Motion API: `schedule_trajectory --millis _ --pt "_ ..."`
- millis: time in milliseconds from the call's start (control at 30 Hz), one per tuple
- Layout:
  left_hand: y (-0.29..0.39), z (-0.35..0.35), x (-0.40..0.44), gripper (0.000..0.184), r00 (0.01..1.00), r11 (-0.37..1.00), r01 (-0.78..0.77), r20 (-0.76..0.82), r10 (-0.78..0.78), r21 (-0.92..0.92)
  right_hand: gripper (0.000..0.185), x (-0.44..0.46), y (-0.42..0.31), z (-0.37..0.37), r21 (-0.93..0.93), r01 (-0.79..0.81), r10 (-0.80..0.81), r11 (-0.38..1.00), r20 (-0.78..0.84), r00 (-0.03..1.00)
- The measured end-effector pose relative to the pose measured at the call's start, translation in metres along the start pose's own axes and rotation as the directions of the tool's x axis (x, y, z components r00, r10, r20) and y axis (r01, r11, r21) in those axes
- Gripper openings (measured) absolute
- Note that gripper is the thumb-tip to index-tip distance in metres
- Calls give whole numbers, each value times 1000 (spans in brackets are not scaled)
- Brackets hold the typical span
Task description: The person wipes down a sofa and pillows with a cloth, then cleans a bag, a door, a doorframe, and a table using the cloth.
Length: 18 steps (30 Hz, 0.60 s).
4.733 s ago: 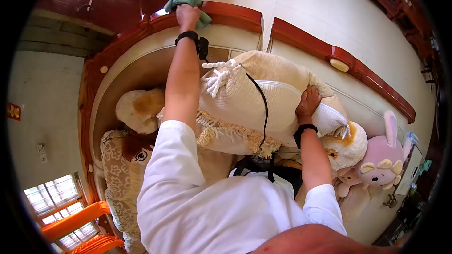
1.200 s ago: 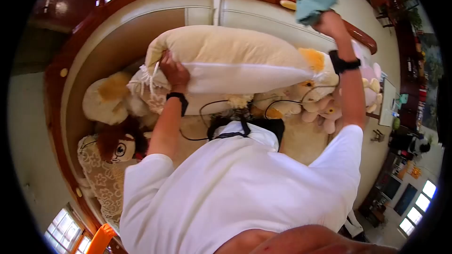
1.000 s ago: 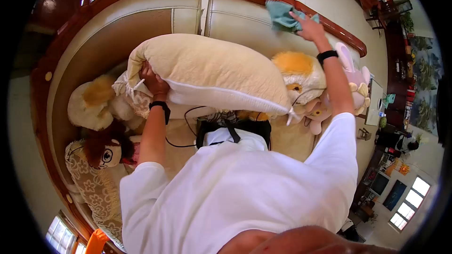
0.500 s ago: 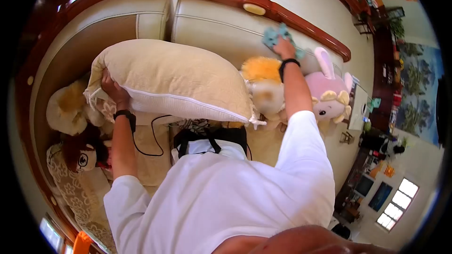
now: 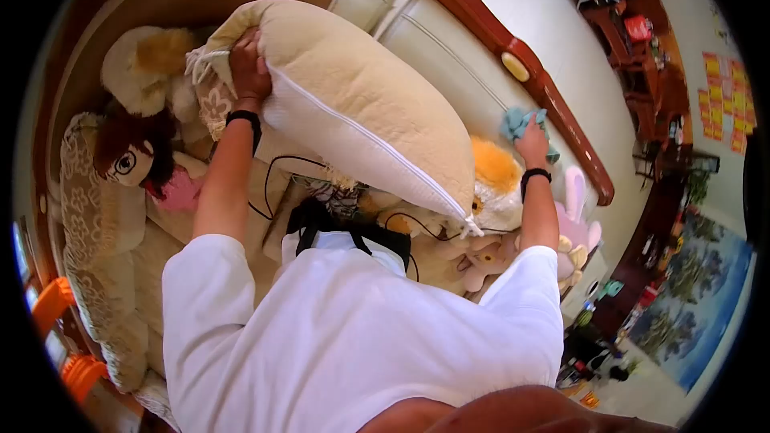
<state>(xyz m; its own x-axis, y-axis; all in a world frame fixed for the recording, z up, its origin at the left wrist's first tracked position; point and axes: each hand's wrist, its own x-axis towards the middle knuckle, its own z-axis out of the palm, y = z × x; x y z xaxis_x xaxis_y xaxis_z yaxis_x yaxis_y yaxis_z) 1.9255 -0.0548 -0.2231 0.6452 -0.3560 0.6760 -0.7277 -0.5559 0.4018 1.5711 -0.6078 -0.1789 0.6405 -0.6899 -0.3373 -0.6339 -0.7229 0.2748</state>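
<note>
My left hand (image 5: 250,68) grips the tasselled end of a big cream cushion (image 5: 369,80), whose white zip faces me. The cushion is tilted, its other corner down by the plush toys. Over by the sofa back (image 5: 457,56), my right hand (image 5: 532,146) is closed on a blue-green cloth (image 5: 523,123), pressed against the upholstery below the wooden rail. Under that wrist sit an orange-and-white plush toy (image 5: 495,172) and a pink rabbit plush (image 5: 576,228). Part of the rabbit is hidden by my right forearm.
A doll with red-brown hair (image 5: 132,152) and a cream plush dog (image 5: 132,72) lie at the left. A black cable (image 5: 293,158) runs across the seat below the cushion. The red-brown wooden rail (image 5: 513,48) edges the sofa back. Orange chair parts (image 5: 52,305) show at lower left.
The view has turned, so the sofa now slants down to the right. My left hand still holds the cushion, now more tilted. The cloth in my right hand remains against the sofa back.
</note>
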Motion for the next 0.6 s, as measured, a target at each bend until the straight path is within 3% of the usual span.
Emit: schedule_trajectory --millis 33,100,200,233,300,433,500,567,600 --pt "0 -1 0 43 1000 1000 1 0 -1 7 91 7 -9 -10 -15 16 -17 1000 -13 1000" --pt "0 -3 -1 45 1000 1000 18 -9 -18 18 90 14 -26 -24 -70 359 -364 931 -77 928" --pt "-1 0 -2 47 993 995 100 55 -100 -6 89 46 -99 -52 -65 545 -547 836 -172 819" --pt "-3 2 -5 47 992 994 112 57 -111 -13 89 64 -124 -53 -111 602 -605 791 -291 741" --pt "-12 6 -3 47 991 992 118 71 -116 -32 87 67 -182 -83 -198 509 -545 837 -232 806" --pt "-16 3 6 46 996 993 68 58 -63 -96 82 65 -230 -104 -301 457 -541 837 -339 769" --pt "-18 4 10 45 989 983 120 100 -107 -139 81 58 -227 -103 -267 399 -474 877 -355 806" --pt "-25 6 13 44 990 984 99 110 -83 -149 79 45 -215 -94 -46 344 -344 938 -241 908" --pt "-25 6 13 43 992 986 84 108 -68 -146 73 34 -206 -89 -54 329 -331 943 -255 908"
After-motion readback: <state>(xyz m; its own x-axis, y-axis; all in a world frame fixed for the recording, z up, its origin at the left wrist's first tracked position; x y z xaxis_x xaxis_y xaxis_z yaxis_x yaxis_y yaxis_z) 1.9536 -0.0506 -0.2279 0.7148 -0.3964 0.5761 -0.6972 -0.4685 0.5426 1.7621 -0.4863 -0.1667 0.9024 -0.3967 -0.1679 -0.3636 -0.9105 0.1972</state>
